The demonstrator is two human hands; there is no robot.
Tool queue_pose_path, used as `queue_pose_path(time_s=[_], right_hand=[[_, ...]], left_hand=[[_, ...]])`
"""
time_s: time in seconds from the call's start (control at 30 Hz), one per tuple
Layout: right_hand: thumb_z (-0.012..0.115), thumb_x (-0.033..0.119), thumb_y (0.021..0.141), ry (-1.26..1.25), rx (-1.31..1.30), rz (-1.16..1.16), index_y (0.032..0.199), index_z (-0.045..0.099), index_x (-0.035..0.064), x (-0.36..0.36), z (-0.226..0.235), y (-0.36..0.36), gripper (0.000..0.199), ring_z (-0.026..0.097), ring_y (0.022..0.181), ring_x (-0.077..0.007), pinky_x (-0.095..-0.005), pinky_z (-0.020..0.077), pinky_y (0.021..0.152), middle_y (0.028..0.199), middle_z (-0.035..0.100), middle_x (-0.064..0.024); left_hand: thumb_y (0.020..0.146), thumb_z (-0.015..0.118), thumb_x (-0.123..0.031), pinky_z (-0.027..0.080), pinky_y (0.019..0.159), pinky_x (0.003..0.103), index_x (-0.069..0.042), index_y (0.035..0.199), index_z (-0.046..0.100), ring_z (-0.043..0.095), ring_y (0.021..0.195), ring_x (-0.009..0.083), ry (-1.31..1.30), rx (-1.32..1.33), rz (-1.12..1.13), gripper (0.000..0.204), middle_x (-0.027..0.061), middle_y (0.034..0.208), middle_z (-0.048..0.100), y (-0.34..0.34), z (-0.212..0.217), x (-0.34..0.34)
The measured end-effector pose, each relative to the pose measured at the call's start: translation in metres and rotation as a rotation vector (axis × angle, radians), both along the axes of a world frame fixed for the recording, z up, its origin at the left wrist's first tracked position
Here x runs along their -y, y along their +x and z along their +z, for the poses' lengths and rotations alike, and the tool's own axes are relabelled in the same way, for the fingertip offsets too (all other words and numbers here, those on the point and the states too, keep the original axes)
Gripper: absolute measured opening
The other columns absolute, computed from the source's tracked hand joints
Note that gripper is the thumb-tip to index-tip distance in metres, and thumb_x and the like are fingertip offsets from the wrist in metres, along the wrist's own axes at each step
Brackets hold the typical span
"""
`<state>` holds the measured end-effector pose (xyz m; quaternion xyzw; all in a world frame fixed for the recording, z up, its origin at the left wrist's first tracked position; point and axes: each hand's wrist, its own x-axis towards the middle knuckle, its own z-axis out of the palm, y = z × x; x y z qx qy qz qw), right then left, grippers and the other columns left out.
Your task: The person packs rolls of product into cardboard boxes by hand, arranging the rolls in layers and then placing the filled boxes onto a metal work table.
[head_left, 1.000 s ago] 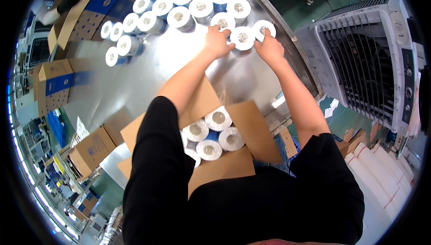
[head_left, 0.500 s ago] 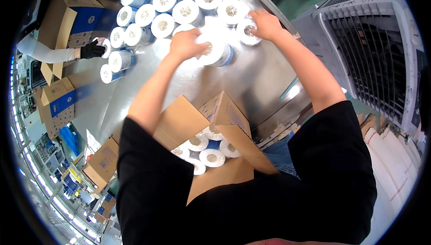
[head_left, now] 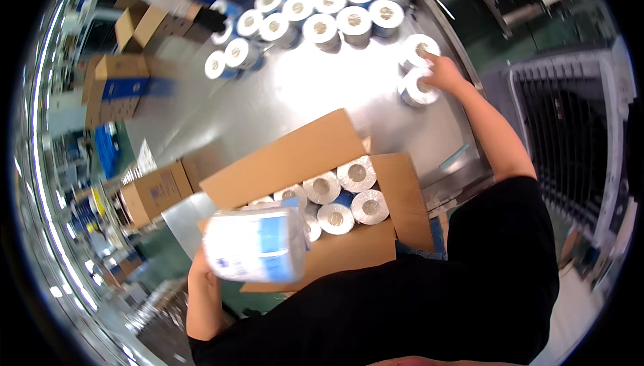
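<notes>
Far left: closed cartons [head_left: 155, 193] stand on the floor beside the steel table [head_left: 315, 94]. Lower left: the left hand [head_left: 201, 273], which half a second ago rested on a roll far out on the table, now holds a wrapped roll [head_left: 253, 245] on its side, blurred, at the near left corner of the open box [head_left: 349, 212]; the fingers are hidden behind the roll, so how far they wrap it cannot be told. Centre: the box holds rolls [head_left: 339, 195] standing on end, cores up, its flaps spread. Top: more rolls [head_left: 322, 10] stand in rows on the table. Right: the right hand [head_left: 443, 74] remains extended, fingers spread loosely over two rolls [head_left: 417, 74] near the table's right edge, touching them without a closed grasp.
</notes>
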<state>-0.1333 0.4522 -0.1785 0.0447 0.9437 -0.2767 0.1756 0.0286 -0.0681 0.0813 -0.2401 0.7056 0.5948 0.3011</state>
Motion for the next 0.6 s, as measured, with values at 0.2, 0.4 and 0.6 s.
queue_pose_path(time_s=[0.2, 0.4, 0.6], right_hand=[[0.065, 0.008, 0.070, -0.432, -0.430, -0.169, 0.124, 0.049, 0.0012, 0.058, 0.171, 0.042, 0.057, 0.063, 0.076, -0.0112, -0.0256, 0.0495, 0.070, 0.087, 0.069, -0.0127], [0.068, 0.002, 0.072, -0.389, -0.420, 0.381, 0.127, 0.049, 0.0041, 0.186, 0.282, 0.132, 0.058, 0.066, 0.075, -0.0136, -0.0258, 0.0534, 0.065, 0.090, 0.067, -0.0117], [0.061, 0.016, 0.076, -0.353, 0.121, 0.948, 0.129, 0.035, -0.0061, 0.292, 0.225, 0.205, 0.063, 0.059, 0.056, -0.0357, -0.0416, 0.0470, 0.052, 0.060, 0.056, -0.0184]], left_hand=[[0.057, 0.075, -0.018, 0.046, 0.073, 0.038, -0.008, 0.087, 0.064, 0.055, 0.081, 0.0319, -0.891, -0.444, -0.775, 0.034, 0.0123, 0.083, 0.057, 0.054, -0.002, 0.026], [0.054, 0.073, -0.023, 0.039, 0.078, 0.038, -0.017, 0.087, 0.065, 0.049, 0.094, 0.0260, -1.035, -0.686, -1.143, 0.035, 0.0098, 0.087, 0.053, 0.076, -0.054, 0.040], [0.067, 0.062, -0.016, 0.039, 0.079, 0.040, -0.016, 0.084, 0.066, 0.048, 0.096, 0.0278, -1.048, -0.741, -1.188, 0.017, 0.0103, 0.089, 0.054, 0.088, -0.085, 0.048]])
